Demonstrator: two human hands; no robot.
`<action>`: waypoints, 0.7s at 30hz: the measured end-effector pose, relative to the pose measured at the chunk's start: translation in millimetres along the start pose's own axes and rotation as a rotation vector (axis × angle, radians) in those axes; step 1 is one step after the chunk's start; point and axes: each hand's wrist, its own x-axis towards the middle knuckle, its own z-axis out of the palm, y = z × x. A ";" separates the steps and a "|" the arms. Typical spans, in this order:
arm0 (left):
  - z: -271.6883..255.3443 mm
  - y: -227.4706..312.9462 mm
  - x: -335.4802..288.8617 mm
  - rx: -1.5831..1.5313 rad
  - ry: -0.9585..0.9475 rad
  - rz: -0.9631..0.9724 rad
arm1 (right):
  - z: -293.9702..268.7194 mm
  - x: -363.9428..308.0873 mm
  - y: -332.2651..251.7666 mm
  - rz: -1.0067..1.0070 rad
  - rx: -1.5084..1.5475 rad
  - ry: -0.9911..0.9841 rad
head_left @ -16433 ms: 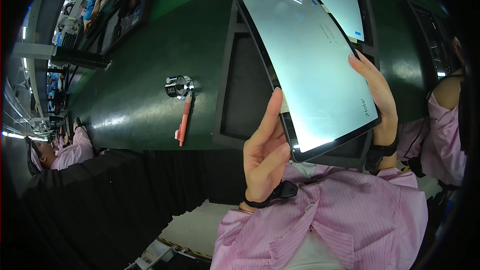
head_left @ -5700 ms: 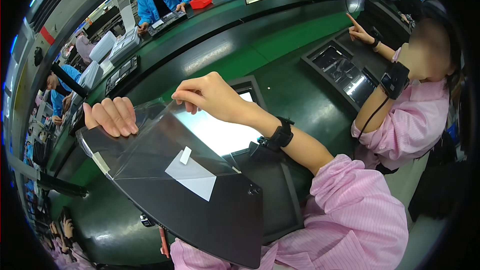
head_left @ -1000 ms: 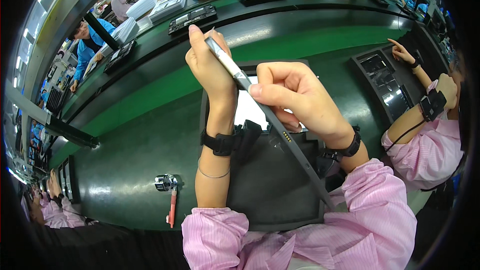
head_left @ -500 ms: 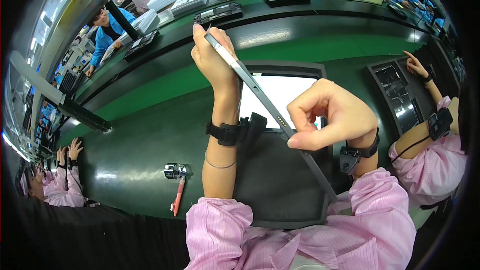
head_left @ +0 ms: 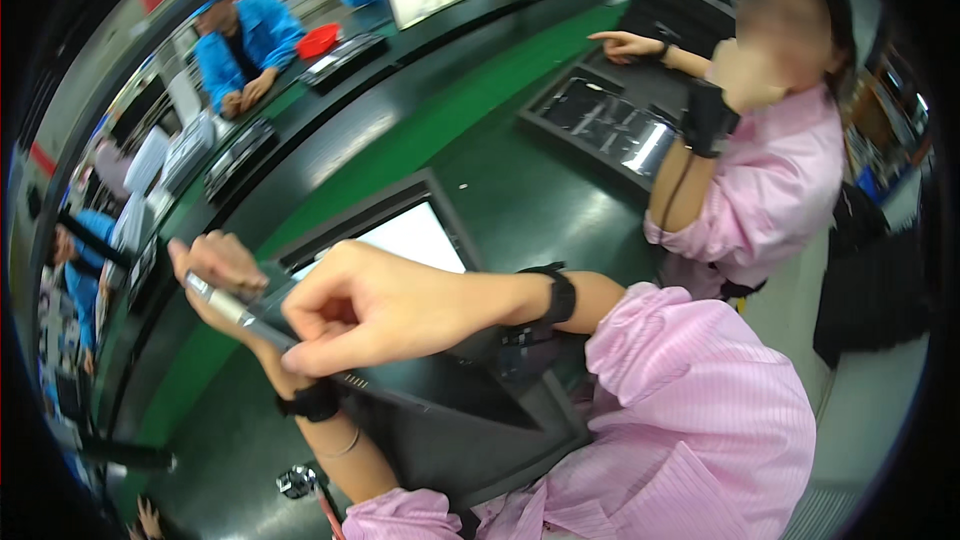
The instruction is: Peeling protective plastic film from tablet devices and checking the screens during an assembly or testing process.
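Nearest, the right hand bends thumb and forefinger close together at the edge of a dark tablet; blur hides whether they pinch anything. The tablet slants above a black tray, its far end held between the left hand's thumb and curled fingers. (A lit screen shows in the tray.) A firm left grip and slow, light right fingertips seem wisest here. Farther off, a co-worker's hand points near another tray.
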 end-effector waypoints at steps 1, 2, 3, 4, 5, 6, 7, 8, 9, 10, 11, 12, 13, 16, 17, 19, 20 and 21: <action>4.9 2.2 -2.0 0.020 0.012 -0.036 | -0.2 -0.5 0.0 -0.013 0.031 0.016; -20.0 6.1 -0.4 -0.094 -0.227 -0.072 | 4.5 1.2 -2.1 0.012 0.060 0.006; -43.6 -16.3 14.9 -0.123 -0.243 -0.088 | 0.3 -2.4 -1.1 0.021 0.044 0.038; -73.3 -29.3 29.4 -0.402 -0.592 -0.102 | 2.5 -1.4 -1.4 0.004 0.023 0.121; -87.9 -38.7 35.2 -0.681 -0.936 -0.112 | 3.3 -0.9 -1.9 -0.012 0.003 0.200; -90.2 -40.8 37.3 -0.686 -0.937 -0.115 | 1.7 -1.2 -4.6 -0.007 0.019 0.181; -92.2 -40.6 38.9 -0.701 -0.929 -0.099 | 2.0 -1.5 -5.8 -0.007 0.020 0.183; -94.5 -39.7 39.7 -0.715 -0.920 -0.083 | 2.4 -2.2 -6.6 0.000 0.009 0.153; -96.8 -38.7 40.2 -0.729 -0.911 -0.068 | 2.7 -3.6 -7.4 0.006 -0.001 0.122; -97.8 -36.0 41.3 -0.740 -0.901 -0.050 | 3.2 -5.0 -9.7 0.007 0.001 0.120; -98.9 -33.1 41.7 -0.751 -0.889 -0.034 | 3.2 -7.4 -11.9 0.016 -0.033 0.060; -99.8 -31.3 41.3 -0.761 -0.877 -0.019 | 2.7 -10.1 -13.7 0.026 -0.065 0.001; -100.8 -27.0 41.3 -0.764 -0.864 -0.003 | 3.0 -9.7 -14.7 0.024 -0.056 -0.007; -101.2 -20.8 43.7 -0.752 -0.812 0.036 | -2.8 -10.6 -14.1 0.044 -0.030 -0.150; -102.9 -18.7 44.2 -0.719 -0.784 0.048 | -6.0 -8.2 -10.8 0.039 -0.025 -0.220; -109.6 -17.0 43.7 -0.613 -0.717 0.087 | -14.5 -5.8 -18.5 0.216 0.017 -0.276; -120.0 -0.1 41.5 -0.514 -0.677 0.116 | -14.4 2.9 -13.7 0.184 0.042 -0.160; -122.1 20.6 38.3 -0.441 -0.656 0.177 | -8.5 9.5 -19.4 0.157 0.029 -0.038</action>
